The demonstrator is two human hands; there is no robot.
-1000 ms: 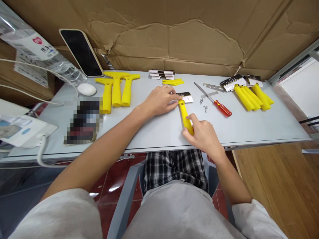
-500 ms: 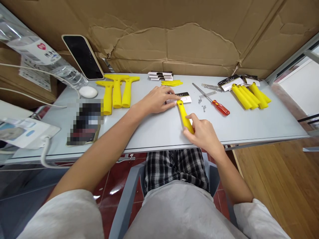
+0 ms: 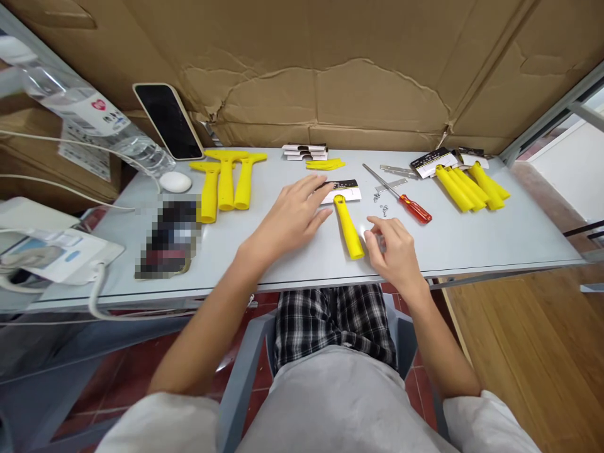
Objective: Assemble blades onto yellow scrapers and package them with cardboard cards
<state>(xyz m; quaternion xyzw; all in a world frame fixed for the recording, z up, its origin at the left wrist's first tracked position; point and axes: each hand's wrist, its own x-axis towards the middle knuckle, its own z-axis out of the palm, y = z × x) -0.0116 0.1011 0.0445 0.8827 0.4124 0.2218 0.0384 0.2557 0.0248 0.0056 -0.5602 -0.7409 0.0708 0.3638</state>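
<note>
And there it was, centre frame, just right of middle: a yellow hollow plastic handle (image 3: 349, 229) lay flat on the pale grey desk (image 3: 292, 264), slanting, its round end toward the bottom, a folded white-and-black paper card (image 3: 348, 190) across its upper end. Both hands were off the handle! The left hand (image 3: 293, 211) spread loosely, its fingers over the card's left edge; whether they touched it, one couldn't tell. The right hand (image 3: 392, 248), just beside the handle's lower end, was half curled, thumb and forefinger near each other, nothing visible between. The handle seemed set lengthwise so that either end sat close to a hand.

Out right, a red-handled screwdriver (image 3: 414, 209) lay aslant near thin silvery metal strips (image 3: 391, 185), with tiny dark metal bits (image 3: 383, 209), perhaps screws, just above the right hand: small stuff, easily scattered by a sweeping wrist! More yellow carded handles (image 3: 457, 192) were bunched upper right, apparently grouped to keep the middle workable. Left of centre stood the T-shaped yellow plastic handles (image 3: 226, 185), side by side; top centre, stacked folded paper cards (image 3: 304, 152) above slim yellow plastic strips (image 3: 325, 165). A black-screened phone (image 3: 167, 123) and clear plastic bottle (image 3: 94, 113) crowded the upper left, well apart from both hands.
</note>
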